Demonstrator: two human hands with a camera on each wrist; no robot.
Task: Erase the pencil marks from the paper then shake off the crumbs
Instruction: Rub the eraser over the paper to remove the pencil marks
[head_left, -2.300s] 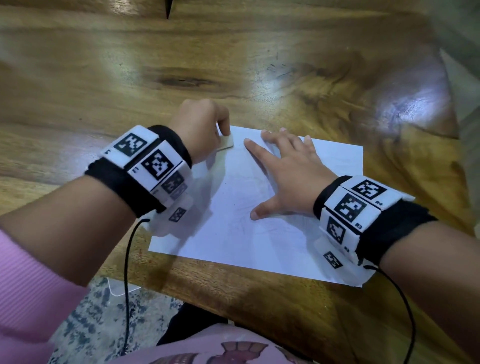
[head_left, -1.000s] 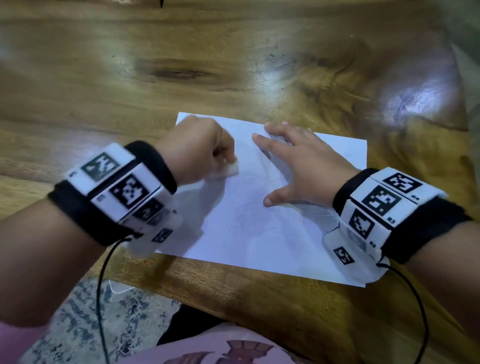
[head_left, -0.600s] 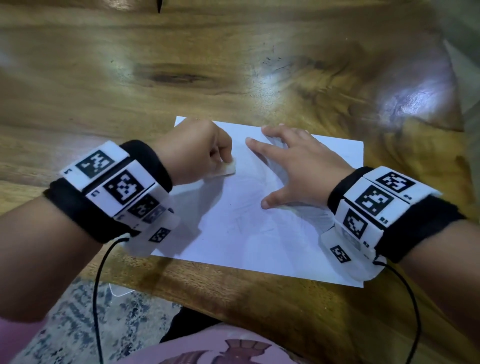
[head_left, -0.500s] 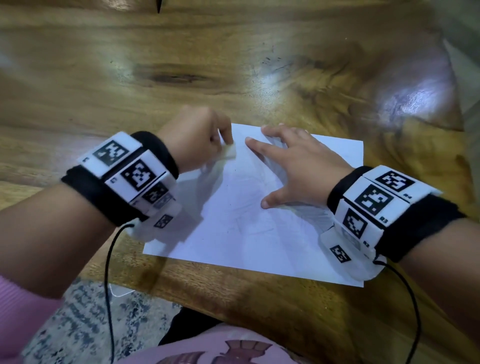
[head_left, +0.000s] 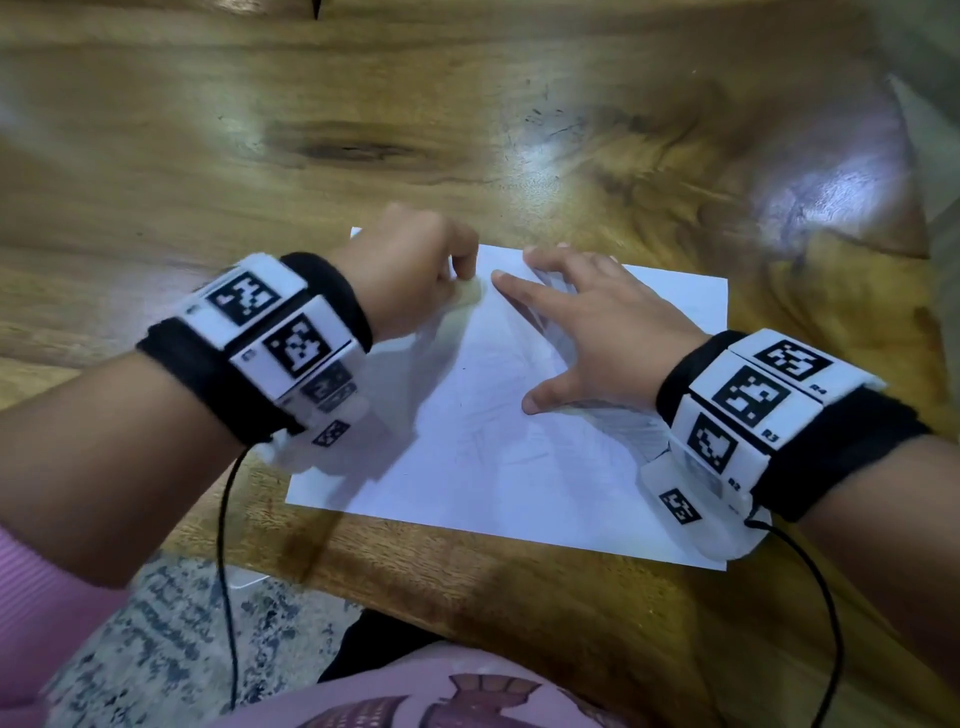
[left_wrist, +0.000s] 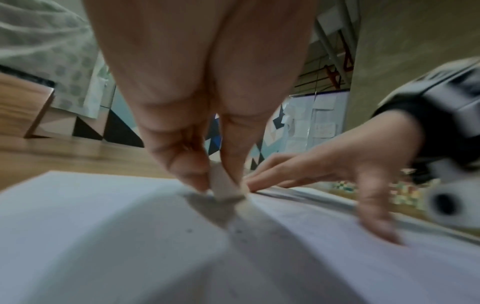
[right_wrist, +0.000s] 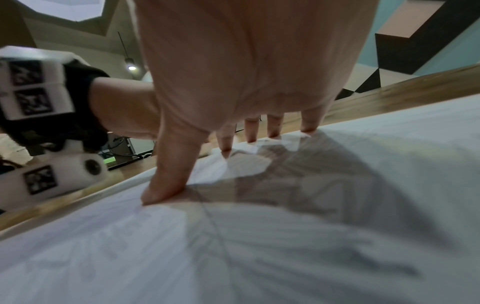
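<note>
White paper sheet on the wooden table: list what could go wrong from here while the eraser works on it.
1. The white paper sheet already bulges between the hands; the small pale eraser pinched in the left hand could crease or tear it.
2. The right hand pins only the right part, so the sheet could slide.
3. It lies near the wooden table edge, so crumbs may drop off.

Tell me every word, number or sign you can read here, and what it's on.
"R4": white block band with black square codes on the right wrist, beside the top code.
"R3": same band, middle code.
"R2": same band, lower code.
Matching band on the left wrist: labels too blurred to read.
White sheet of paper: faint pencil marks, no readable words.
Sheets pinned on the far wall: too blurred.
</note>
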